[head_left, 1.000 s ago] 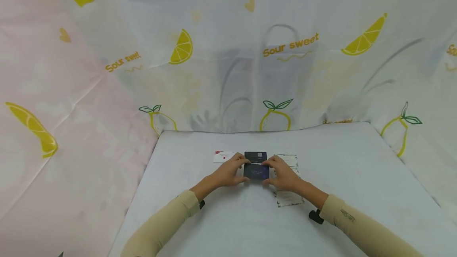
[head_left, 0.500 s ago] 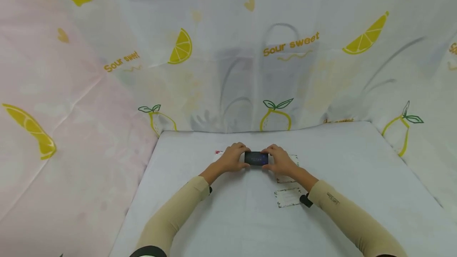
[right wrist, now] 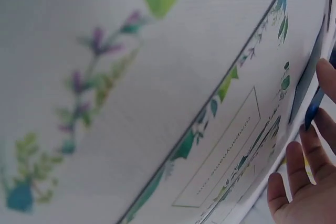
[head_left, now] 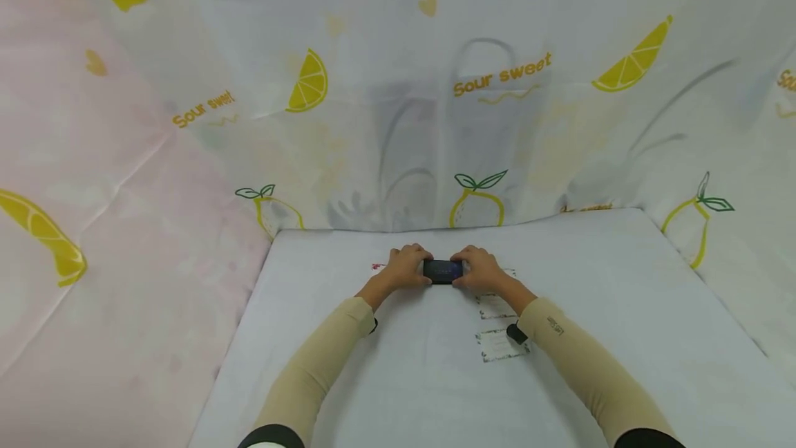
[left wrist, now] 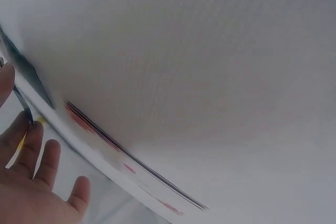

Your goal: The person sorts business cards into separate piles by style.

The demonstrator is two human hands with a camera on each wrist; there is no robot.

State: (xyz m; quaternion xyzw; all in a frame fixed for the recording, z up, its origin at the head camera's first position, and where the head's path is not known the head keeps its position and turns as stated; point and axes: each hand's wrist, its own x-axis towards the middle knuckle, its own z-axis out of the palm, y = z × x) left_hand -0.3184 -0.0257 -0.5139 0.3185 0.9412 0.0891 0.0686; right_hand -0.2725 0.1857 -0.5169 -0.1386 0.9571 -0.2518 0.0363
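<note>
Both hands hold a dark blue-black card [head_left: 443, 271] by its opposite short edges, close over the far middle of the white table. My left hand [head_left: 407, 267] pinches the left end between thumb and fingers. At the right end, my right hand [head_left: 480, 269] has the same pinch. The left wrist view catches the held card's thin edge at the fingertips of the left hand [left wrist: 37, 182], with another dark card [left wrist: 32, 80] lying beneath. From the right wrist, the edge of the held card [right wrist: 313, 109] shows between thumb and index finger of the right hand [right wrist: 310, 182].
Left of the hands lies a white card with red flowers [left wrist: 131, 169], mostly covered by the left hand in the head view. White cards with leafy borders form a column at right, including a middle card [head_left: 494, 308] and a nearer card [head_left: 497, 346]. A lemon-print curtain [head_left: 348, 157] backs the table [head_left: 373, 393].
Both hands have carried the dark card away from the body, from in front of the other dark card to over it, hiding that card in the head view. The grip has stayed.
</note>
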